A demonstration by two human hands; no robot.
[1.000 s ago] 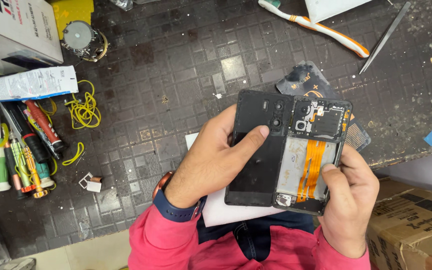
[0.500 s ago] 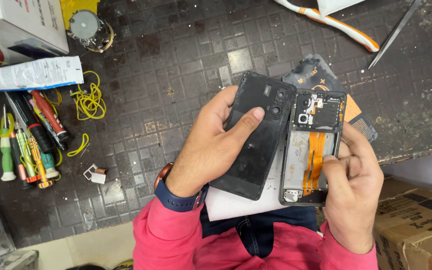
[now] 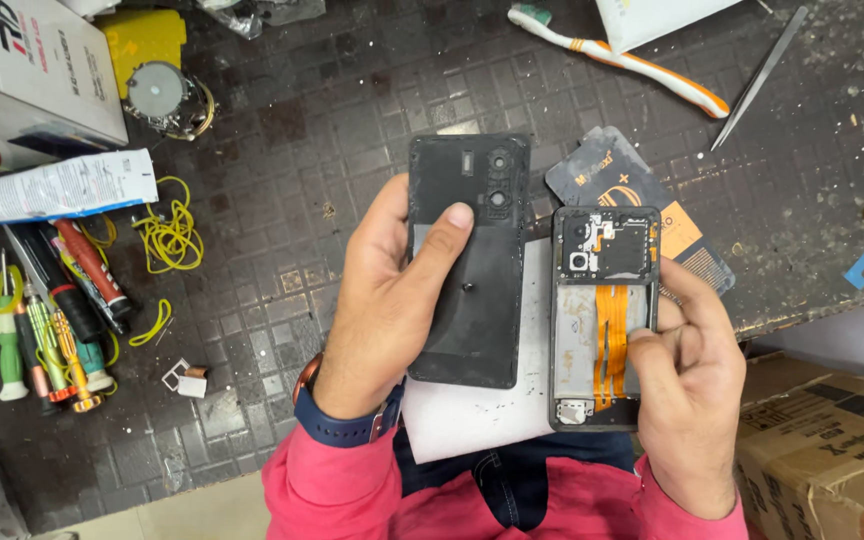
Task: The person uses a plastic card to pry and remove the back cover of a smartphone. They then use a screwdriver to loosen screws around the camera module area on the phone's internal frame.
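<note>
The black back cover point(image 3: 470, 265), gripped by the left hand point(image 3: 382, 310), stands apart from the opened phone point(image 3: 604, 315) clasped in the right hand point(image 3: 687, 385), whose palm hides its lower corner near the tabletop point(image 3: 282, 130) edge.

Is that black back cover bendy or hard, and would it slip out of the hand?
The back cover is thin and probably light, so it may flex a little. The left hand holds it with the thumb across its flat face, and it keeps straight, so it seems fairly stiff. Its smooth surface might be slippery.

Black back cover point(image 3: 472, 270), orange flex in phone point(image 3: 604, 320), yellow wire point(image 3: 172, 235), dk checkered mat point(image 3: 302, 150).
</note>
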